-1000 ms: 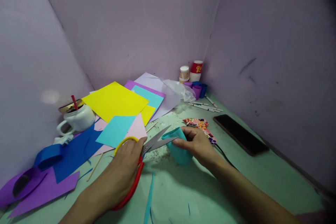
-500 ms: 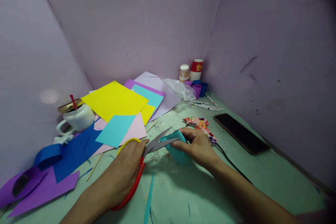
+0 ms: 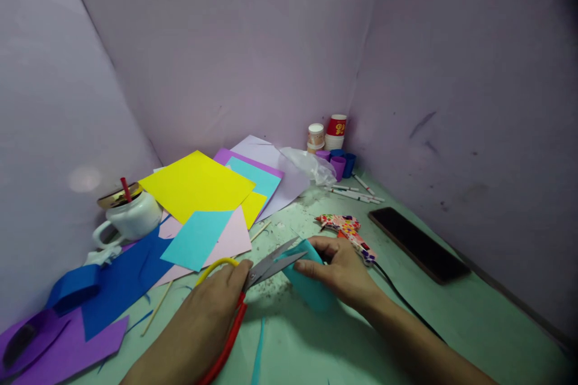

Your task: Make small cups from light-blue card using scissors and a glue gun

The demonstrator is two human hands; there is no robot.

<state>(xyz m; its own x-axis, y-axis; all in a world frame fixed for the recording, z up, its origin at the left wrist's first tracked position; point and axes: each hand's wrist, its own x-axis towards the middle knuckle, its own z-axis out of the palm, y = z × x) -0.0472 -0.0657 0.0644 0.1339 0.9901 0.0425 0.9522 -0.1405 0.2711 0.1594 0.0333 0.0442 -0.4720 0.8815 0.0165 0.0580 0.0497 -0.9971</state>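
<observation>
My left hand (image 3: 212, 310) is closed around a pair of scissors (image 3: 253, 277) with one yellow and one red handle. The blades point right and are slightly parted, with a piece of turquoise paper (image 3: 309, 289) at their tips. Fingers of my right hand (image 3: 341, 267) pinch that curled paper from its right side, thumb in front. Whether the blades are cutting into its edge I cannot tell. A thin turquoise strip (image 3: 258, 349) lies on the table below. Just behind my right hand rests a flower-patterned glue gun (image 3: 345, 228) with a black cord.
On the left lie yellow sheets (image 3: 196, 183), blue paper (image 3: 126, 283), purple paper (image 3: 90, 349) and a white mug (image 3: 135, 216). At the back stand paper cups (image 3: 335, 132), a plastic bag (image 3: 311, 165) and several markers (image 3: 354, 194). A phone (image 3: 418, 243) lies at the right.
The scissor blades have closed somewhat at the turquoise paper. The whole scene sits a little lower, as the camera has tilted up. Both hands keep their holds.
</observation>
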